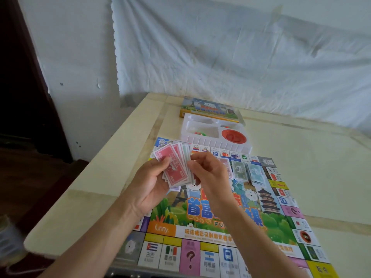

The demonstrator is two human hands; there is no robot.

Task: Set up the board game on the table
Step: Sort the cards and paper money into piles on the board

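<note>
The colourful game board (224, 233) lies flat on the cream table (313, 169). Above its far left part my left hand (149, 183) grips a fanned stack of play money (176, 167), red notes on top. My right hand (208, 173) pinches the right edge of that stack with thumb and fingertips. Sorted piles of notes lie on the board to the right: a green pile (240, 170) and a pale blue pile (258, 174), with a pinkish pile partly hidden behind my right hand.
A white plastic insert tray (216, 144) sits at the board's far edge, holding a red dish (233, 136) and small coloured pieces. The game box lid (208, 107) lies behind it near the wall. The table's left edge drops off beside my left arm.
</note>
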